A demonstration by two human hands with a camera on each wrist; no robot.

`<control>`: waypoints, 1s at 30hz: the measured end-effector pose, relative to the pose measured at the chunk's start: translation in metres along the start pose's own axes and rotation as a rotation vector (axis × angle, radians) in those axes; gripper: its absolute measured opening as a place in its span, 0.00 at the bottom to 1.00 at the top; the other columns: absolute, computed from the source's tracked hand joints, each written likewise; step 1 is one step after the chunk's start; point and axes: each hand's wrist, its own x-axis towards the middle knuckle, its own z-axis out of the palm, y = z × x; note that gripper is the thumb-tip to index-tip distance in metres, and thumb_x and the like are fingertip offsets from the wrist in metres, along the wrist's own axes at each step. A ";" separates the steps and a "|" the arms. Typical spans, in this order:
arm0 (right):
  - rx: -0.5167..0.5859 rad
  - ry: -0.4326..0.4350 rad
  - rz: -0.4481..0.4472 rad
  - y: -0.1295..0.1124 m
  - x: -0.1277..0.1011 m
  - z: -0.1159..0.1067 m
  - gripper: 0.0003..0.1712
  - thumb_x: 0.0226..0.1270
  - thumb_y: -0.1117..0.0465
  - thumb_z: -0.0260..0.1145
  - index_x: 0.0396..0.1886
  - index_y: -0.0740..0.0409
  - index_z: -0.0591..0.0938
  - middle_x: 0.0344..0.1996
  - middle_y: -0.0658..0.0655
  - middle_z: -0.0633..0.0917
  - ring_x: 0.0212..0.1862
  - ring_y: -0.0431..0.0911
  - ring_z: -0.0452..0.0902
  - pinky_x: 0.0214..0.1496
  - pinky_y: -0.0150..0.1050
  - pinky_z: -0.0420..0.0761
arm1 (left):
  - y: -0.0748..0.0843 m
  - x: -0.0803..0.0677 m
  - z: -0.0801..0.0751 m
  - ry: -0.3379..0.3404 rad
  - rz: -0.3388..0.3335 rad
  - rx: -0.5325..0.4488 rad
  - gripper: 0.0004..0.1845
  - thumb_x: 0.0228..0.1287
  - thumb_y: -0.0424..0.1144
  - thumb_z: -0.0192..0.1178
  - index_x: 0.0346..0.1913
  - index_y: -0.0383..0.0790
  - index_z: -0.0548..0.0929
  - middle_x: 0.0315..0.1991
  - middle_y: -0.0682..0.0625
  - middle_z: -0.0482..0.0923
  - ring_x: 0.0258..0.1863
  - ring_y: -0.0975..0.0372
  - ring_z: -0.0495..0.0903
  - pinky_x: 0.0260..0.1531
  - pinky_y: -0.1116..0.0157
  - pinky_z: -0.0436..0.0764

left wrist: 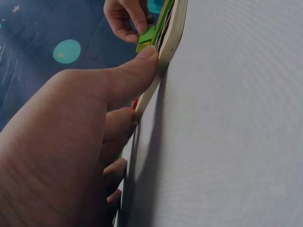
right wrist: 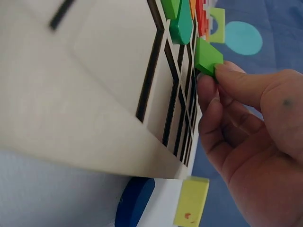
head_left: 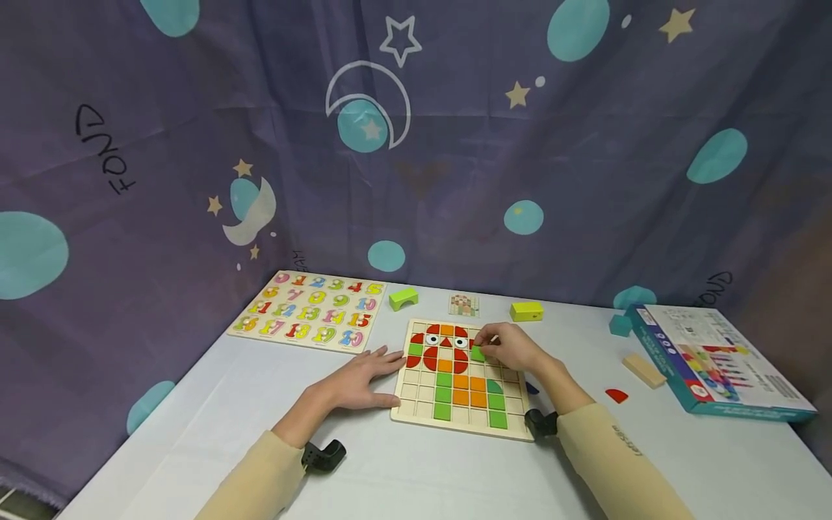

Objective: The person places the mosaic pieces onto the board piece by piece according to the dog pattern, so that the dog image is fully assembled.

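A wooden grid board (head_left: 416, 410) lies on the white table, with red, orange, green and eye-patterned tiles set in its cells. My right hand (head_left: 513, 348) pinches a green square tile (right wrist: 207, 57) between thumb and fingers over the board's upper right part. In the right wrist view the tile is tilted against the grid. My left hand (head_left: 357, 380) rests at the board's left edge, fingers spread. Its thumb (left wrist: 135, 71) touches the rim in the left wrist view.
A number puzzle board (head_left: 312, 310) lies at the back left. Behind the grid board are a green arch block (head_left: 404, 298), a pattern card (head_left: 464, 305) and a yellow-green block (head_left: 526, 311). On the right are a red piece (head_left: 616, 395), a wooden block (head_left: 643, 370) and a box (head_left: 728, 361).
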 end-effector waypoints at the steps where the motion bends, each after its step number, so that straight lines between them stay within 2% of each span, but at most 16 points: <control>1: -0.003 -0.002 0.005 0.000 0.000 0.001 0.05 0.69 0.71 0.65 0.40 0.59 0.85 0.34 0.51 0.82 0.37 0.46 0.74 0.43 0.40 0.79 | 0.000 0.000 0.000 0.001 0.000 -0.001 0.43 0.64 0.64 0.62 0.77 0.47 0.66 0.78 0.54 0.56 0.79 0.49 0.47 0.75 0.48 0.47; 10: -0.040 -0.020 0.015 0.001 0.002 0.004 0.05 0.68 0.70 0.67 0.40 0.59 0.86 0.34 0.51 0.82 0.36 0.46 0.74 0.44 0.41 0.79 | -0.001 0.000 0.000 0.003 0.005 0.006 0.43 0.65 0.63 0.62 0.77 0.46 0.66 0.78 0.53 0.56 0.79 0.49 0.47 0.75 0.47 0.47; 18: -0.067 -0.052 0.019 0.001 0.001 0.001 0.08 0.69 0.68 0.68 0.46 0.59 0.88 0.40 0.51 0.85 0.45 0.47 0.78 0.54 0.49 0.81 | 0.000 0.001 -0.001 0.007 0.018 -0.003 0.43 0.65 0.63 0.62 0.77 0.45 0.66 0.78 0.52 0.57 0.79 0.48 0.47 0.75 0.46 0.47; 30: -0.012 -0.065 0.034 0.000 -0.006 -0.002 0.10 0.70 0.66 0.68 0.48 0.59 0.87 0.43 0.51 0.85 0.40 0.46 0.77 0.47 0.43 0.80 | -0.001 0.000 -0.001 0.012 0.019 -0.018 0.42 0.64 0.63 0.62 0.76 0.46 0.67 0.78 0.52 0.57 0.78 0.47 0.47 0.75 0.46 0.47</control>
